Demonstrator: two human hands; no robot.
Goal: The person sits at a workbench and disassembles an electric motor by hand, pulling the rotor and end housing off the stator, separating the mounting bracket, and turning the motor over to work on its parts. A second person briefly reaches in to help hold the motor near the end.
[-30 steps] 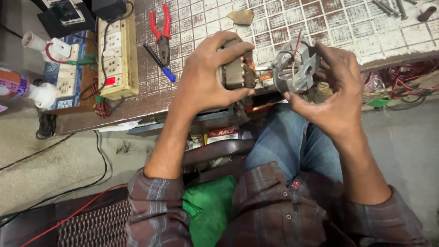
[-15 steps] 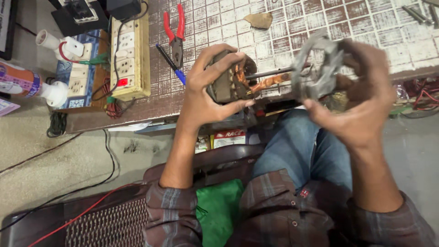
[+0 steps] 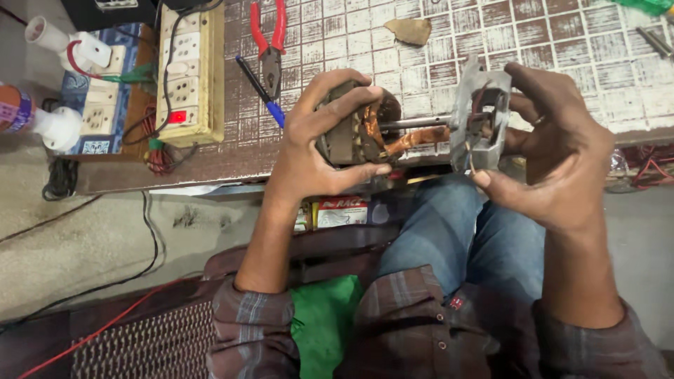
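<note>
We are now holding the end bracket [image 3: 481, 116] drawn further off the motor core [image 3: 354, 130]; left hand [image 3: 316, 151] gripping core, right hand [image 3: 554, 151] clasping bracket, above tabletop [image 3: 421, 63].

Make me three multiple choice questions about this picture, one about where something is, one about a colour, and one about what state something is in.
1. Where do the pliers lie?
A. on the tiled bench top, right of the switchboard
B. on the floor
C. in the right hand

2. What colour are the plier handles?
A. yellow
B. red
C. black

3. How does the metal end bracket stand to the motor core?
A. pressed flush against it
B. lying on the bench top
C. drawn apart along the shaft, held in the right hand

Answers:
1. A: they lie on the tiled bench top, beside the switchboard.
2. B: both handles are red.
3. C: the bare shaft shows between the core in the left hand and the bracket in the right hand.
</note>
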